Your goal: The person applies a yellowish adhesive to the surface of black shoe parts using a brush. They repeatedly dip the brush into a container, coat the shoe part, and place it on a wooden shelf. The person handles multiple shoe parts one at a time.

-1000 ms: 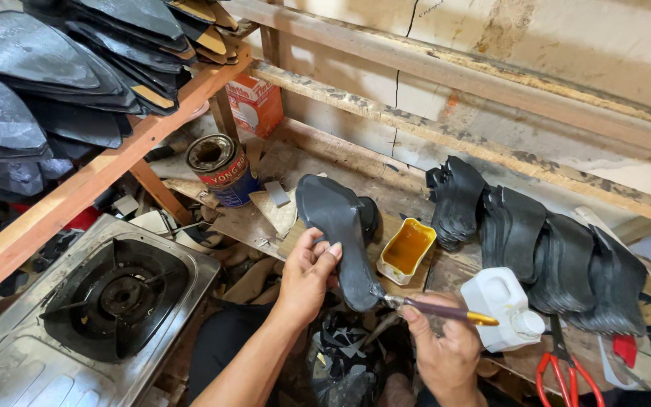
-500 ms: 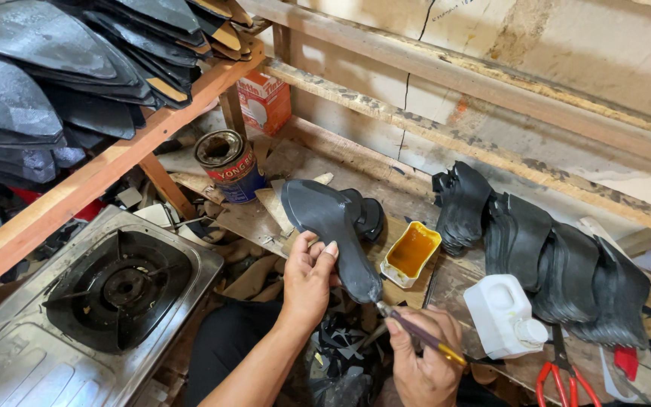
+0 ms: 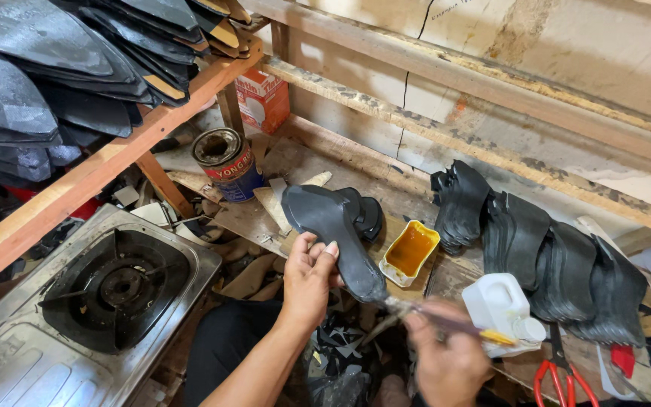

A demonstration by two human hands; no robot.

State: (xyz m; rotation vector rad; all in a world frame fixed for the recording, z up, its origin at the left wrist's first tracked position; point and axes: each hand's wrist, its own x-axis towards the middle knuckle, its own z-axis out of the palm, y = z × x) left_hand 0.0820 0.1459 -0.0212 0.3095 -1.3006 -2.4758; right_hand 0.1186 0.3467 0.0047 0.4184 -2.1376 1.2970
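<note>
My left hand [image 3: 309, 280] grips a black shoe sole [image 3: 333, 235] by its edge and holds it tilted over the workbench. My right hand [image 3: 444, 362] holds a thin brush [image 3: 446, 324] with a yellow end, its bristles touching the heel end of the sole. A yellow-stained open tub of glue [image 3: 410, 252] sits just right of the sole. More black soles [image 3: 363, 211] lie under the held one.
A gas stove [image 3: 92, 301] stands at the lower left. A wooden shelf [image 3: 77, 188] carries stacked dark soles [image 3: 47, 83]. A tin can [image 3: 226, 162], a red box [image 3: 264, 96], a white plastic jug [image 3: 500, 309], red scissors [image 3: 559, 377] and a row of upright soles [image 3: 551, 264] are on the bench.
My right hand has swung the brush left from near the white jug to the heel end of the sole. The left hand has kept its grip on the sole.
</note>
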